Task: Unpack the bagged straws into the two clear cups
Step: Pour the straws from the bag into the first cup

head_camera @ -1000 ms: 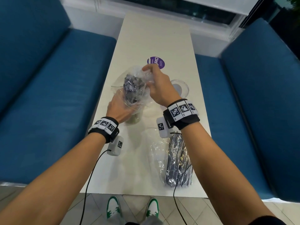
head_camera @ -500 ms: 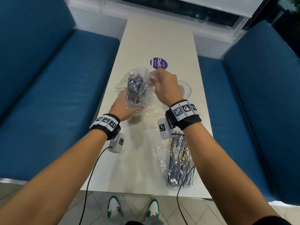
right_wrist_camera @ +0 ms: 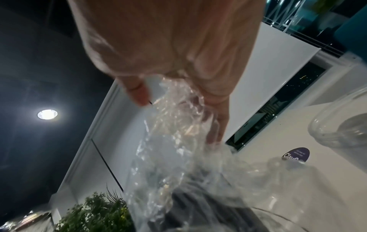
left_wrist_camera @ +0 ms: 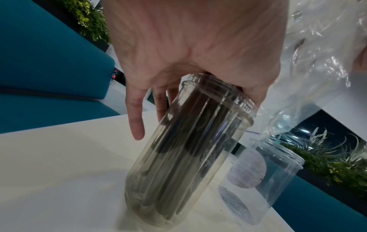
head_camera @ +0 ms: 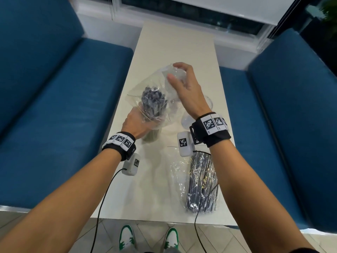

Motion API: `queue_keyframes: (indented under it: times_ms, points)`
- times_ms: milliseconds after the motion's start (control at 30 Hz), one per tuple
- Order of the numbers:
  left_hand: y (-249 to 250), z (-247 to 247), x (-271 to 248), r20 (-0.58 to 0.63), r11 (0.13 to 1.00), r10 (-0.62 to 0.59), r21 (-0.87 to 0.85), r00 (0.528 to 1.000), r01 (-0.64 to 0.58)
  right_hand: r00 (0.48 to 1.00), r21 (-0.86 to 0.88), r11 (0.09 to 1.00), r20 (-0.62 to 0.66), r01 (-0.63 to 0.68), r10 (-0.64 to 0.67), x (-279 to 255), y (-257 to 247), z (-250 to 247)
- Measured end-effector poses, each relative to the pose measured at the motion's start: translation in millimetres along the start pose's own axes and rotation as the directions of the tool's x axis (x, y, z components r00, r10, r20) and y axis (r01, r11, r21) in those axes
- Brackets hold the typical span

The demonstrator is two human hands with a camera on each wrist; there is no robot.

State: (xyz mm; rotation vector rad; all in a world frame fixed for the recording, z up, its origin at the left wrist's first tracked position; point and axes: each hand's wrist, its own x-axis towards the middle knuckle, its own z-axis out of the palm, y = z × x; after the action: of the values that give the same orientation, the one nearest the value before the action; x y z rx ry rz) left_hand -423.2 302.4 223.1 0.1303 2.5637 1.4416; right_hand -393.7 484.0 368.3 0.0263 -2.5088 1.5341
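Head view is looking down on a long pale surface (head_camera: 175,52) running away between two blue benches, the left bench (head_camera: 54,106) and the right bench (head_camera: 291,115), toward a white sill and a dark window (head_camera: 191,13) under a white blind. Tiled floor and a pair of green-and-white shoes (head_camera: 149,238) are showing at the near edge.

Left of centre, the left hand (head_camera: 136,123) is gripping the mouth of a clear cup (left_wrist_camera: 188,164) with thumb and fingers curled round the rim and the plastic there, the little finger sticking out straight. That cup is standing tilted on the surface, filled with dark straws (head_camera: 154,103) whose tops are poking up inside a loose clear bag (head_camera: 145,84).

The right hand (head_camera: 186,88) is raised above the straws, its fingers curled round and pinching the crumpled top of the bag. Just right of the filled cup, a second clear cup (left_wrist_camera: 264,180) is standing upright, holding no straws. Nearer the person, a second bag of dark straws (head_camera: 200,181) is lying flat on the surface. Right wrist view is catching a purple round sticker (right_wrist_camera: 295,154) farther along the surface, green plants (right_wrist_camera: 95,215) and a ceiling light (right_wrist_camera: 47,114).
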Motion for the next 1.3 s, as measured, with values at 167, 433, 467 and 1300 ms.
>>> queue_keyframes:
  times_ms: [167, 433, 467, 1300]
  points:
    - [5.2, -3.5, -0.2, 0.072, 0.997, 0.077, -0.032, 0.994, -0.075, 0.992, -0.370, 0.923, 0.092, 0.111, -0.082, 5.8, 9.4, 0.5]
    - [-1.8, -3.0, 6.8, -0.052, 0.999, 0.045, 0.003, 0.998, -0.045, 0.989, -0.242, 0.970, -0.135, 0.018, -0.052, 6.4, 8.2, -14.3]
    - [0.2, -2.8, 6.0, -0.058, 0.999, 0.038, -0.002, 0.998, -0.038, 0.984, -0.249, 0.969, -0.171, 0.009, -0.053, 7.0, 9.5, -16.8]
    - [85.4, -73.3, -87.4, -0.443, 0.824, 0.380, -0.236, 0.812, -0.515, 0.997, 0.196, 0.979, 0.057, -0.062, 0.051, -78.2, -17.5, -82.2]
